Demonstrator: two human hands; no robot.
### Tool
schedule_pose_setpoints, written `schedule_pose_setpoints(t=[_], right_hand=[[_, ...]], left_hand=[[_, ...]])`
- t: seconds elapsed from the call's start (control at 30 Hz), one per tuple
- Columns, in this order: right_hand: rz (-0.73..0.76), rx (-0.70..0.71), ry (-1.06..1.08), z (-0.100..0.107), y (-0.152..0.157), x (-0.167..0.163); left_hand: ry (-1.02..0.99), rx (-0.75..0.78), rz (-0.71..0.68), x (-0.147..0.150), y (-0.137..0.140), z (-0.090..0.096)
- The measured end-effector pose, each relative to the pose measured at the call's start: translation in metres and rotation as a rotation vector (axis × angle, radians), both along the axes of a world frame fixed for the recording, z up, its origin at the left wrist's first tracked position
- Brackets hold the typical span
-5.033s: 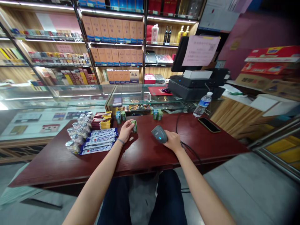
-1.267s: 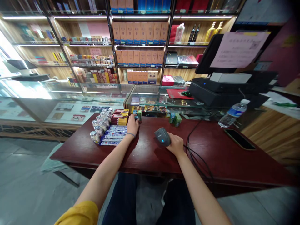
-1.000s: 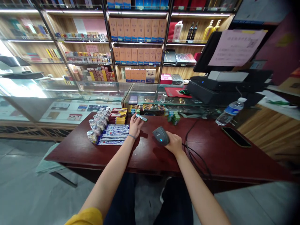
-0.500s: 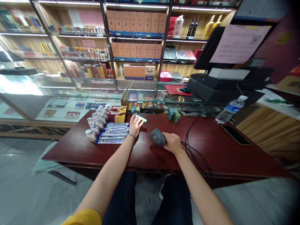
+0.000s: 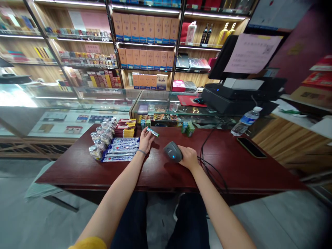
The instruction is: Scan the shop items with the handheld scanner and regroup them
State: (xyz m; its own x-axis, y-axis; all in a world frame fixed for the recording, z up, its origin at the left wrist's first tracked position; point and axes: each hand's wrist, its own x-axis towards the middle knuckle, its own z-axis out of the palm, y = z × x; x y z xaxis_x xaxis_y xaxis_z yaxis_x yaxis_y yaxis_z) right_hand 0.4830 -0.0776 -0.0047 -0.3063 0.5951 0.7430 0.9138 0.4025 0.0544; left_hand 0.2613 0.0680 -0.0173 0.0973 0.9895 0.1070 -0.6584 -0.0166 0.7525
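My left hand (image 5: 146, 141) pinches a small, slim green-and-white pack (image 5: 153, 132) between its fingertips, above the dark red table. My right hand (image 5: 188, 157) is wrapped round the handle of a dark grey barcode scanner (image 5: 173, 152), whose head points left towards the pack. A blue light glows on the scanner. Left of my left hand lie several blue-and-white long sachets (image 5: 121, 149). Behind them are stacked red-and-yellow packets (image 5: 125, 128), with lidded jars (image 5: 100, 145) in rows alongside. Small green packs (image 5: 188, 128) stand at the table's back edge, beyond the scanner.
A black cable (image 5: 207, 162) loops over the table (image 5: 160, 178) right of my right hand. Farther right are a phone (image 5: 251, 147) and a water bottle (image 5: 246, 121). Behind stand a glass display counter (image 5: 109, 98) and a black checkout machine (image 5: 233, 97). A stool (image 5: 41, 186) is at left.
The view has turned slightly right, shifting everything leftward. A blue light now shows on the scanner. My left hand still holds the pack, now with its fingers pointing more upward.
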Motion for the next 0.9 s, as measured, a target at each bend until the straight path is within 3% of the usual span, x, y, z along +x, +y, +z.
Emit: schedule_pose_setpoints(t=[0.23,0.4,0.6,0.9], right_hand=[[-0.132,-0.023,0.029,0.012,-0.01,0.035],[-0.197,0.016,0.02,0.011,-0.023,0.064],[-0.21,0.074,0.04,0.004,-0.03,0.082],[-0.264,0.039,0.175,0.003,-0.032,0.08]], left_hand=[[0.127,0.0,-0.04,0.01,-0.008,0.006],[0.274,0.099,-0.001,0.033,-0.014,0.01],[0.408,0.258,0.07,0.086,-0.01,0.009],[0.587,0.377,0.11,0.165,0.01,0.002]])
